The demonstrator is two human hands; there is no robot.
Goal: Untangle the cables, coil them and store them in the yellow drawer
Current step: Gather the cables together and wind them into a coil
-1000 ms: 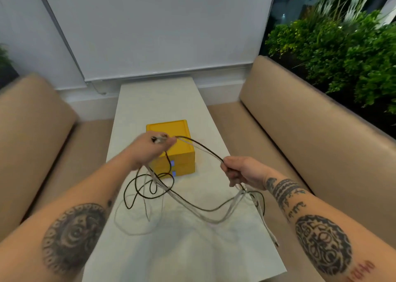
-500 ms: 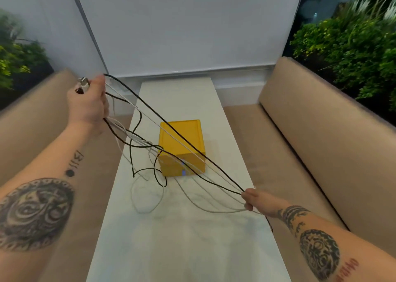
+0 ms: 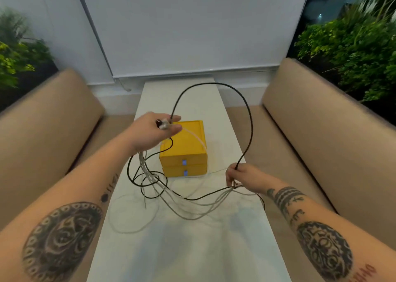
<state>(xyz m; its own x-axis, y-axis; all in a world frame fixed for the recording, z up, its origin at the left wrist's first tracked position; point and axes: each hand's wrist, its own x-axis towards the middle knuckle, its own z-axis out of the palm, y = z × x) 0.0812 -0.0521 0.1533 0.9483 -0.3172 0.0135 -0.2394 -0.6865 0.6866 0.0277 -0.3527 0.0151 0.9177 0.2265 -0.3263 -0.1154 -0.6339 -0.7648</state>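
Behind the far end of the tabletop (image 3: 192, 251) a pale blind (image 3: 192, 24) covers the wall, with plants (image 3: 353, 46) at both sides. Two tan sofas (image 3: 321, 131) run along the long edges of the narrow white tabletop.

A yellow drawer (image 3: 188, 146) unit stands midway between the long edges, toward the far end. Both of its drawers are closed, and each has a small blue pull (image 3: 183, 162) facing the person.

A black cable (image 3: 248, 114) climbs from the left hand (image 3: 150, 134) in a wide arch over the far part of the tabletop and drops to the right hand (image 3: 242, 176). From there it sags low and runs back into a tangle of loops near the drawer's front left corner. White cables (image 3: 192, 214) hang from the left hand, dip to the tabletop surface and rise again to the right hand. One white strand crosses the drawer's top, and another lies in a loose loop (image 3: 128, 228) toward the left edge.

The left hand is raised just over the drawer's left side, its fingers curled round a bunch of plug ends (image 3: 164, 125) with thumb and forefinger closed on them. The right hand is near the right edge, just in front of the drawer. It pinches the black cable between thumb and fingertips, and the white strands gather at its lower fingers. I cannot tell whether those fingers grip them.
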